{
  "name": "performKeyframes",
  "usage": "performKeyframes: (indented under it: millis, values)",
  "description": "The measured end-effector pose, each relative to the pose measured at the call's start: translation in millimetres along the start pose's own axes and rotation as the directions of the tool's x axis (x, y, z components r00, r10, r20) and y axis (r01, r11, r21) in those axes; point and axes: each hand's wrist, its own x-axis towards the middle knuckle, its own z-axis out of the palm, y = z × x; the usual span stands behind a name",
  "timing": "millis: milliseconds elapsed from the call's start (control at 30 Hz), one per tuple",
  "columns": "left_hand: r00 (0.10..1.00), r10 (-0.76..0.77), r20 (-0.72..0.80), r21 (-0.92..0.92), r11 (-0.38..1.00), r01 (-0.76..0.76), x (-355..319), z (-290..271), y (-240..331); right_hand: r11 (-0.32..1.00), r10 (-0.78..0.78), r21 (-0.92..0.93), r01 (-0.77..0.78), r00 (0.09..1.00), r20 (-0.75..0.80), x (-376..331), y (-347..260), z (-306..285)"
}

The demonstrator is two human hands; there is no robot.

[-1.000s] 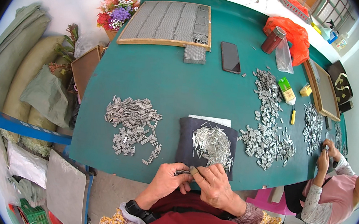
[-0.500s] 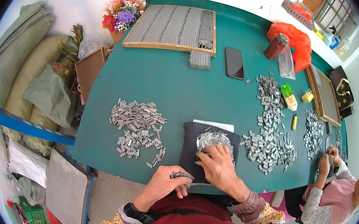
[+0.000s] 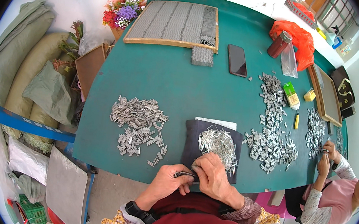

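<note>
Left hand [image 3: 166, 182] grasps dark metal strip [image 3: 185, 174]; right hand [image 3: 213, 177] meets strip's end, can't tell its hold; shiny pins [image 3: 218, 145] just beyond right grip. Best: left steady, right fingertips aligned.

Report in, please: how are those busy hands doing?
Left fingers gripping slim dark piece. Right fingers at its end, view partly blocked. Silver pins heaped on dark pad.

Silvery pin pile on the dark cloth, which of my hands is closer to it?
Right. Your right hand is by the near edge of the silvery pin pile; your left hand is farther, toward you and leftward.
</note>
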Motion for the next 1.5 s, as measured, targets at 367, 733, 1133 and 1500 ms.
performKeyframes:
  millis: [367, 733, 1133, 1500]
  values:
    - [1.0, -0.016, 0.014, 0.068, 0.998, 0.015, 3, 6, -2, 0.998, -0.001, -0.055, 0.001, 1.0, 0.013, -10, 0, 2]
    - [1.0, -0.015, 0.026, 0.083, 0.996, 0.013, 4, 9, -4, 0.996, -0.029, -0.086, 0.031, 0.999, 0.033, -13, 2, -2]
    - [1.0, 0.005, -0.02, 0.174, 0.985, -0.001, 6, 12, 3, 0.959, -0.144, -0.233, 0.163, 0.985, 0.096, -25, -11, -4]
    - [0.998, 0.034, 0.051, 0.026, 0.999, -0.035, 19, 30, 13, 0.945, 0.124, -0.274, -0.179, 0.97, -0.208, -71, -2, -56]
